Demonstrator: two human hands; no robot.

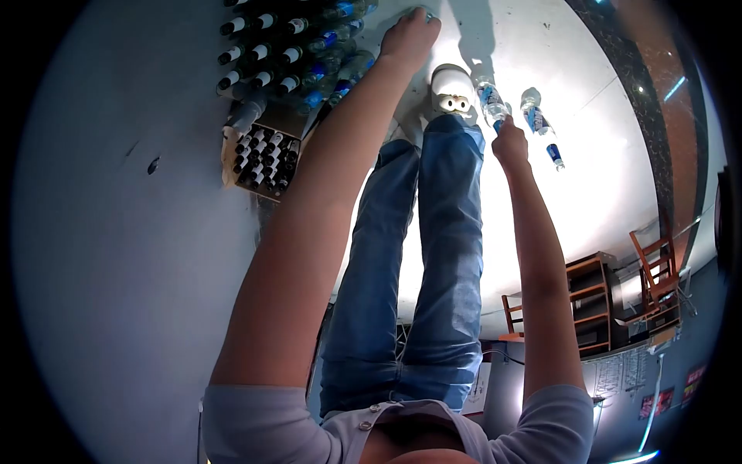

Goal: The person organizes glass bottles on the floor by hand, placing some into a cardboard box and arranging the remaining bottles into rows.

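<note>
My right hand [511, 144] is closed around the neck end of a clear glass bottle [490, 99] with a blue and white label. The bottle's base points away from me, close to my shoe. To the right of it, apart from my hand, is a similar clear bottle [539, 122] with a blue label and a dark blue neck. My left hand [412, 35] is stretched far forward, right of the grouped bottles, with its fingers curled closed. A small bluish-green bit shows at its fingertips; what it belongs to is hidden.
Dark bottles with white neck labels [261, 52] stand in rows at the left, beside blue-labelled clear bottles [328, 39]. A cardboard box [230, 158] holds several dark bottles. My white shoe [452, 81] is between my hands. A wooden shelf [589, 290] and chair [657, 267] stand at the right.
</note>
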